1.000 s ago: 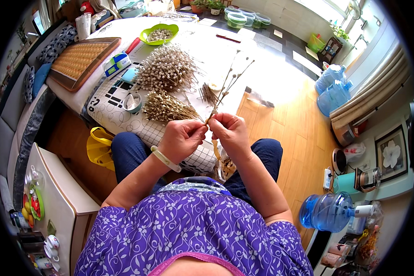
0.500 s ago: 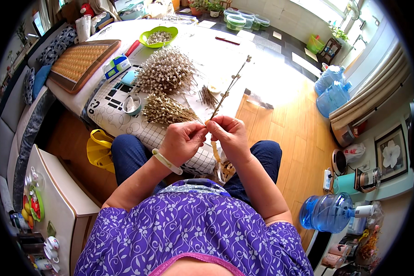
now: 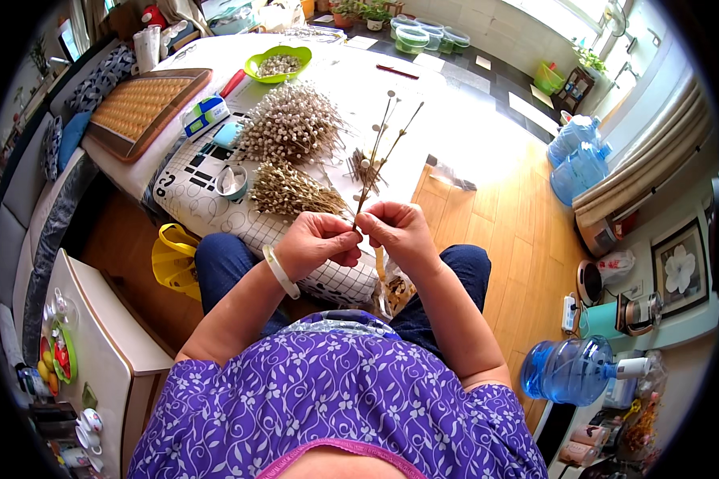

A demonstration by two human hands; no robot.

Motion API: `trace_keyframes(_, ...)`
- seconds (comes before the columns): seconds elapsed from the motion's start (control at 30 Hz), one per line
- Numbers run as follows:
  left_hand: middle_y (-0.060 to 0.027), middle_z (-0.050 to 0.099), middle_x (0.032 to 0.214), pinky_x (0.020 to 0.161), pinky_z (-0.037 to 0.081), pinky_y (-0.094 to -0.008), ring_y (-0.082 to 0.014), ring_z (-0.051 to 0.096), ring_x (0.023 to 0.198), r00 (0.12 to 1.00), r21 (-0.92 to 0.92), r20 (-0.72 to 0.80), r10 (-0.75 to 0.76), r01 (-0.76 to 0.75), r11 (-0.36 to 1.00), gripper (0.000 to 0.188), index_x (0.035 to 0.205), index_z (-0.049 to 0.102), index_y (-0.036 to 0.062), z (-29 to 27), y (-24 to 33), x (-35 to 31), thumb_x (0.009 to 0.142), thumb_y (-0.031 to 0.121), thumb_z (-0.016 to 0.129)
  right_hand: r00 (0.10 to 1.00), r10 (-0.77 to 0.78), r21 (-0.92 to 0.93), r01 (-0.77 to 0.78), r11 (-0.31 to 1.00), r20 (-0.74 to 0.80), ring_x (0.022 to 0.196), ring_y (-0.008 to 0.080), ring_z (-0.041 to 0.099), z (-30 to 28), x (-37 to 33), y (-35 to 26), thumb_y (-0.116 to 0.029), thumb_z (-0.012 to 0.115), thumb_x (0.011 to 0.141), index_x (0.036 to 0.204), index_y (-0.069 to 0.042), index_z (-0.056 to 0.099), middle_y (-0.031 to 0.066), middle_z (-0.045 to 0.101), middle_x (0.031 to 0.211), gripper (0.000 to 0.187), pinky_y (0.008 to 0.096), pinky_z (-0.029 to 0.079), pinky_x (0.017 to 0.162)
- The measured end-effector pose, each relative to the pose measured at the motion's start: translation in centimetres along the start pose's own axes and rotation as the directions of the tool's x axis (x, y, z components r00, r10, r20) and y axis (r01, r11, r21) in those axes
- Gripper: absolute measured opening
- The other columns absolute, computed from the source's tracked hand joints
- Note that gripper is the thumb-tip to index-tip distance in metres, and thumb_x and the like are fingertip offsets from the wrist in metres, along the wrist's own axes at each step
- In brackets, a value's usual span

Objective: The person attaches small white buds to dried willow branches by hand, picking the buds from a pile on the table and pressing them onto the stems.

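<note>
Thin brown budded stems stand upright between my two hands, fanning apart toward their tips. My left hand, with a pale bangle on its wrist, is closed, thumb and fingers pinching the stems' lower ends. My right hand pinches the same stems a little higher, its fingertips close to the left's. A tan strip hangs below my right hand; its upper end is hidden. On the table just beyond lie a bunch of brown budded stems, a larger bunch with whitish round heads and some short sticks.
A small white cup, a tissue pack and a green bowl of whitish pieces sit on the table. A yellow bag is by my left knee, a clear plastic bag between my legs. Large blue water bottles stand at right.
A single stem leaned rightward before; now more than one stem shows between my fingers, more upright and spread at the top. My left hand has shifted slightly left and its wrist has turned.
</note>
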State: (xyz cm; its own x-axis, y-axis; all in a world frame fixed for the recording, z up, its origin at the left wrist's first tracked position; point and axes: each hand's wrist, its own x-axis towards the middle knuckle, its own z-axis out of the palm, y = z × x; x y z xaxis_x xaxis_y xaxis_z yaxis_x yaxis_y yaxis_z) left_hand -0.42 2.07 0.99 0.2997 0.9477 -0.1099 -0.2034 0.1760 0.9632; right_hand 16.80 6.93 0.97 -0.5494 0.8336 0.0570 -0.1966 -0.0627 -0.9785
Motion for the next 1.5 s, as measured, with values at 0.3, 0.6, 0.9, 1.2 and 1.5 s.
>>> trace_keyframes(0.3,-0.0087,0.064,0.08,0.068,0.051,-0.0242,-0.0128,0.062,0.072,0.996,-0.019,0.0,0.094,-0.094,0.995,0.019,0.094,0.061,-0.003,-0.1,-1.3,0.1,0.082,0.011,0.062,0.988,-0.151,-0.29,0.134,0.948,-0.037,0.057,0.0026,0.05,0.5,0.0,0.2,-0.009,0.058,0.079,0.077,0.003,0.062,0.0005,0.06,0.063,0.012,0.0197,0.041,0.049)
trace_keyframes(0.6,-0.0009,0.059,0.081,0.07,0.045,-0.0201,-0.0081,0.055,0.075,0.933,0.143,-0.081,0.35,-0.337,0.931,0.016,0.096,0.063,-0.0012,-0.5,-3.0,1.5,0.083,0.007,0.06,0.944,-0.305,-0.712,0.301,0.634,0.128,0.058,0.018,0.06,0.2,0.1,0.3,-0.011,0.062,0.075,0.08,0.001,0.063,0.0113,0.062,0.066,0.012,0.0282,0.047,0.056)
trace_keyframes(0.9,-0.0016,0.055,0.077,0.066,0.046,-0.0193,-0.008,0.054,0.072,0.884,0.288,-0.117,0.454,-0.407,0.867,0.005,0.081,0.064,-0.0017,-0.9,-3.0,1.8,0.077,0.0,0.065,0.994,-0.075,-0.58,0.107,0.807,0.079,0.054,0.0128,0.059,-0.8,0.0,0.6,-0.013,0.065,0.073,0.077,-0.003,0.066,0.0076,0.062,0.061,0.01,0.0261,0.047,0.053)
trace_keyframes(1.2,-0.0042,0.061,0.07,0.061,0.047,-0.021,-0.0091,0.057,0.064,0.953,-0.016,-0.132,0.274,-0.279,0.96,0.013,0.073,0.059,0.0007,-1.1,-3.2,1.9,0.074,0.007,0.07,0.985,-0.015,-0.565,0.111,0.818,0.171,0.058,0.0034,0.053,-0.7,0.5,1.3,-0.009,0.064,0.078,0.075,0.003,0.063,0.0011,0.059,0.061,0.012,0.0197,0.044,0.051)
trace_keyframes(1.5,-0.0006,0.058,0.073,0.067,0.045,-0.0191,-0.0071,0.055,0.074,0.936,0.249,-0.079,0.344,-0.316,0.916,0.011,0.089,0.064,-0.0032,-0.9,-3.2,1.6,0.081,0.004,0.062,0.986,-0.092,-0.555,0.156,0.817,0.143,0.056,0.0028,0.05,-0.6,0.5,2.2,-0.006,0.063,0.078,0.076,0.003,0.062,0.0003,0.058,0.059,0.01,0.0201,0.043,0.05)
